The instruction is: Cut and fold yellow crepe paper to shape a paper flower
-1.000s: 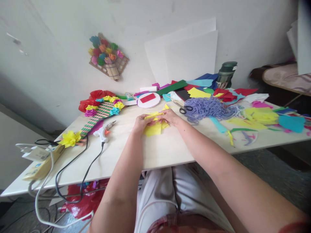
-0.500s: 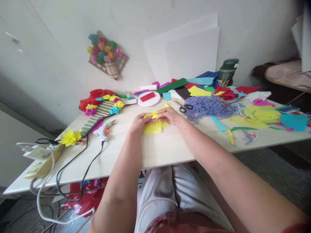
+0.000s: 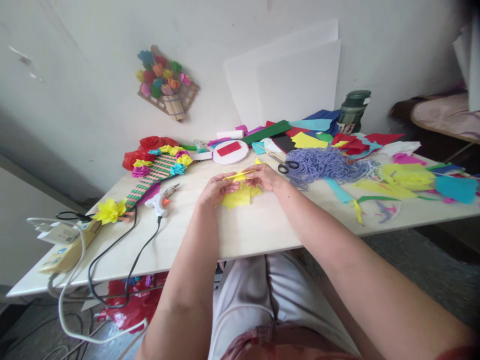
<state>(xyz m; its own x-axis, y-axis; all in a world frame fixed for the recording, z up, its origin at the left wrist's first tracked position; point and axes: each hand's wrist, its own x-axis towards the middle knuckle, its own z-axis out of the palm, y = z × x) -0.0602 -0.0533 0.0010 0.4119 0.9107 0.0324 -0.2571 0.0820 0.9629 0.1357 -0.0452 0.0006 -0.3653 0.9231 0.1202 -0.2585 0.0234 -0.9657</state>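
Over the middle of the table, my left hand (image 3: 217, 188) and my right hand (image 3: 267, 177) pinch a piece of yellow crepe paper (image 3: 240, 176) between them, one at each end. The paper is narrow and folded or gathered along its upper edge. Under the fingers lies another yellow paper piece (image 3: 237, 198), flat on the white tabletop (image 3: 258, 225). Just beyond my hands is a white oval card (image 3: 240, 156) with a red paper rectangle (image 3: 229, 148) on it. Black-handled scissors (image 3: 288, 166) rest to the right of my right hand.
A white glue gun (image 3: 159, 201) with a black cord lies to the left, near a striped woven piece with paper flowers (image 3: 157, 172). A power strip (image 3: 71, 248) sits at the left edge. Purple yarn (image 3: 324, 162), scattered coloured paper and a dark bottle (image 3: 353, 111) occupy the right side.
The yellow paper between my fingers now looks narrower and flatter along its top edge. Both hands stay in nearly the same place; the view has shifted very slightly.
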